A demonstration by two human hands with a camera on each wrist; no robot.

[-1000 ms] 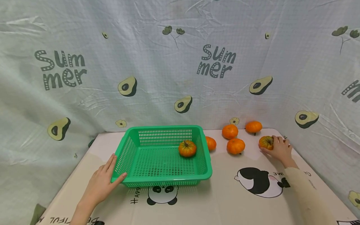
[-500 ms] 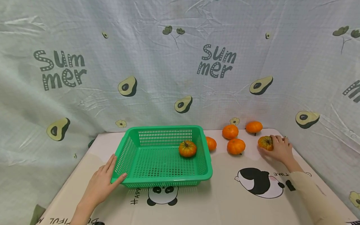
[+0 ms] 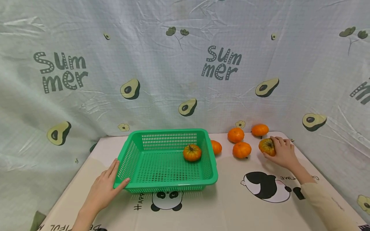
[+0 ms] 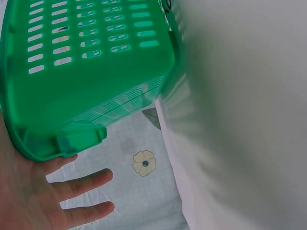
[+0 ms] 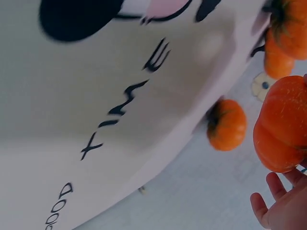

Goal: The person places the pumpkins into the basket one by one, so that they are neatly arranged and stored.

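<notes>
Reading the curtain (image 3: 162, 64) through my head view, I find "SUMMER" printed whole in 2 places, each time split over 2 lines, with a cut-off piece of similar lettering at the right edge. The table (image 3: 231, 202) carries more: "HAPP" runs sideways beside a panda print (image 3: 167, 201), its end hidden at the green basket (image 3: 166, 184). Upside down stand "TIME", near a 2nd panda print (image 3: 261, 187), and, along the bottom edge, "BE" and "TIFUL", with the left arm between them. My right wrist view adds "OOD" in line with "TIME".

The left hand (image 3: 102, 186) rests on the basket's left side, thumb on the rim's near corner; its fingers (image 4: 86, 186) are straight and spread. The right hand (image 3: 284, 154) grips a mottled pumpkin (image 3: 266, 147) near the table's right edge, thumb on the near side, fingers bent over the right. I cannot tell whether it is clear of the table.

A basket pumpkin (image 3: 192, 153) sits inside at the right. 4 orange pumpkins lie beyond: the half-hidden pumpkin (image 3: 216, 147) beside the basket's right wall, the front pumpkin (image 3: 242, 150), the back pumpkin (image 3: 235, 135) just behind it, and the corner pumpkin (image 3: 260, 130).
</notes>
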